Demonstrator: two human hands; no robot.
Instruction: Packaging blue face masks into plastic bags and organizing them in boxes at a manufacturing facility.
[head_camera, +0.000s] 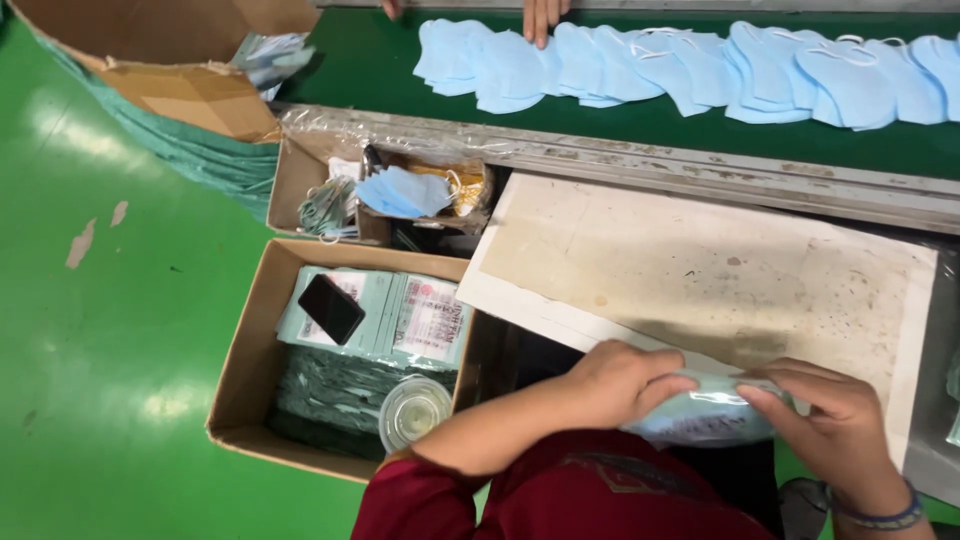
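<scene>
Clear plastic pouch (705, 415) with a pale blue mask inside sits at about 5 o'clock, pinched at its top edge by both hands: left hand (620, 383) curled over the left end, right hand (835, 425) with fingers closed on the right end. It's held just over the near edge of a stained off-white board (720, 270).

Open brown cardboard box (250, 360) at 8 o'clock on the green floor (110, 330) holds stacks of pale green printed packets (400, 320), a black phone (331, 308) on top, and a clear plastic cup (413, 410). A smaller tray (300, 180) at 11 o'clock has loose blue masks (403, 192). At 12 o'clock, a row of blue masks (700, 70) lies on the dark green belt (370, 60), another person's hand (543, 18) touching it.
</scene>
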